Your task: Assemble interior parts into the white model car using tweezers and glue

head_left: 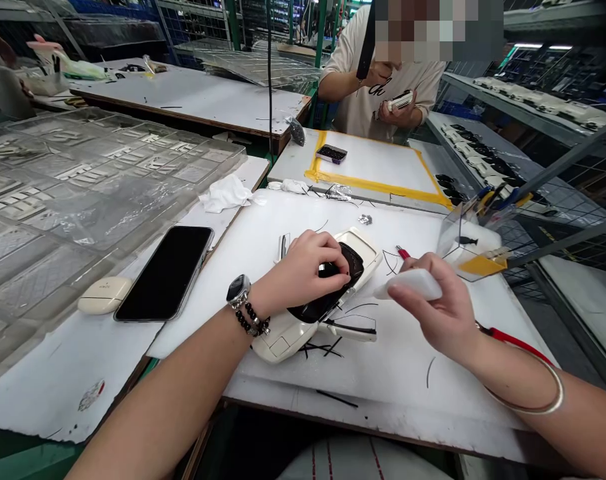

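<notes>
A cream model car with a dark interior lies at a slant on the white work surface, its doors swung out to the sides. My left hand rests over the middle of the car, its fingers curled at the dark interior; anything between the fingertips is hidden. To the right of the car, my right hand holds a small white squeeze bottle, its narrow tip pointing left at the car. The near open door sticks out below the bottle tip.
A black phone and a cream case lie at left beside clear parts trays. Black strips lie around the car. A clear tool holder and red-handled tool are at right. Another person works across the table.
</notes>
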{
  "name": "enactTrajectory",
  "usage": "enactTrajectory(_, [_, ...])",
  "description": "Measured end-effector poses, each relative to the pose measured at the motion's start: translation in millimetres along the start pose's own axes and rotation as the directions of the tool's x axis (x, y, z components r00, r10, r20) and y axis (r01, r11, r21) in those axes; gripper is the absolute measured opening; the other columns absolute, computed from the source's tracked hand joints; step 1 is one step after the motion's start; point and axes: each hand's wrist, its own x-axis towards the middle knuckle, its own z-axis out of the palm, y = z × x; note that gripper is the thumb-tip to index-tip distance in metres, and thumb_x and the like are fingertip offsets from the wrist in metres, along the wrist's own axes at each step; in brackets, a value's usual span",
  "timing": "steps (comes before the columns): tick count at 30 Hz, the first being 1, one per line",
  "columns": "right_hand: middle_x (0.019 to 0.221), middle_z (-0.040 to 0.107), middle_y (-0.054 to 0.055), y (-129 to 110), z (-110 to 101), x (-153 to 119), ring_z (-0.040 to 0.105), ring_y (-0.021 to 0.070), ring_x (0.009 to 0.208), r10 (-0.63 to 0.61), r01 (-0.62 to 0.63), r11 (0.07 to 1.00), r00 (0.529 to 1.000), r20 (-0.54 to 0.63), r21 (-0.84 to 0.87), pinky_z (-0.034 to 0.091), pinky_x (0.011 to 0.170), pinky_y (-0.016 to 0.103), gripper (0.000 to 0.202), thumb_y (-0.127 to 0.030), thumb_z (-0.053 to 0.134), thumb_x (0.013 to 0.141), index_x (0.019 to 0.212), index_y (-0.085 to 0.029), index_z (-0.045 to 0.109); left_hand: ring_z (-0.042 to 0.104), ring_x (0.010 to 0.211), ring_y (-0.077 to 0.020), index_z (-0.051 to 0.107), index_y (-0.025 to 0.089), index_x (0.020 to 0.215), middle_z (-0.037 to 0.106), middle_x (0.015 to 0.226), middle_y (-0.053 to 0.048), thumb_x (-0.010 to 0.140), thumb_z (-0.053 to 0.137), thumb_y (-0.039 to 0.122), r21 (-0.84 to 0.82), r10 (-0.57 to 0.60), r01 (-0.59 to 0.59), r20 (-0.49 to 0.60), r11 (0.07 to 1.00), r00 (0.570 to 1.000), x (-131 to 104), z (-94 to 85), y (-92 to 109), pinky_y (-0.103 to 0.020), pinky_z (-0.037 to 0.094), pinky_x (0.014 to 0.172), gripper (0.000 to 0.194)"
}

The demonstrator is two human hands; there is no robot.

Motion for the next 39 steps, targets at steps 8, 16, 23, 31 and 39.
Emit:
enactTrajectory(8, [0.069, 0.042, -0.001, 1.9, 9.0, 9.7, 0.039, 0.0146, 0.061, -0.063, 0.077, 0.987, 0.993, 0.101, -0.143, 0.031, 0.056, 0.032, 0.027, -0.026, 0.065, 0.085, 0.074, -0.023, 0.04, 0.047, 0.101, -0.0218, 0.068, 0.021, 0.079, 0.058, 0.096, -0.002, 0.08, 0.065, 0.023, 0.015, 0.002, -0.003, 0.012, 1.0, 1.0, -0.1, -0.8, 1.4, -0.041, 0.035, 0.097, 0.004])
enactTrajectory(16, [0.068, 0.044, -0.002, 0.4, 14.6, 9.7, 0.039, 0.0157, 0.061, -0.04, 0.058, 0.983, 0.994, 0.105, -0.177, 0.031, 0.056, 0.033, 0.027, -0.026, 0.064, 0.085, 0.073, -0.023, 0.04, 0.047, 0.103, -0.0225, 0.069, 0.021, 0.079, 0.058, 0.096, -0.002, 0.079, 0.065, 0.023, 0.006, -0.009, 0.009, 0.009, 1.0, 1.0, -1.2, -0.8, 3.0, -0.041, 0.036, 0.097, 0.004])
enactTrajectory(23, [0.069, 0.046, -0.001, 1.1, 18.5, 9.3, 0.041, 0.0161, 0.061, -0.02, 0.041, 0.979, 0.994, 0.107, -0.198, 0.032, 0.056, 0.034, 0.024, -0.029, 0.065, 0.085, 0.075, -0.024, 0.044, 0.047, 0.103, -0.0227, 0.069, 0.021, 0.078, 0.059, 0.097, -0.002, 0.079, 0.065, 0.022, 0.0, -0.013, 0.013, 0.001, 1.0, 1.0, -0.7, -0.1, 3.0, -0.041, 0.037, 0.097, 0.004])
enactTrajectory(31, [0.068, 0.046, -0.002, -1.8, 20.5, 6.9, 0.039, 0.0149, 0.059, -0.025, 0.048, 0.97, 0.995, 0.1, -0.238, 0.031, 0.055, 0.033, 0.024, -0.029, 0.065, 0.084, 0.075, -0.023, 0.043, 0.047, 0.103, -0.0231, 0.068, 0.021, 0.077, 0.059, 0.096, -0.002, 0.079, 0.065, 0.022, 0.008, -0.016, 0.016, 0.005, 1.0, 1.0, -1.3, -0.4, 3.7, -0.041, 0.037, 0.096, 0.004])
enactTrajectory(39, [0.066, 0.043, -0.002, -2.0, 23.7, 6.4, 0.038, 0.0143, 0.058, -0.035, 0.051, 0.975, 0.996, 0.079, -0.216, 0.03, 0.054, 0.033, 0.025, -0.027, 0.065, 0.084, 0.074, -0.023, 0.042, 0.047, 0.104, -0.0234, 0.069, 0.021, 0.078, 0.059, 0.098, -0.002, 0.08, 0.064, 0.023, 0.017, -0.019, 0.019, 0.007, 1.0, 1.0, -1.4, -0.5, 4.4, -0.041, 0.037, 0.097, 0.006])
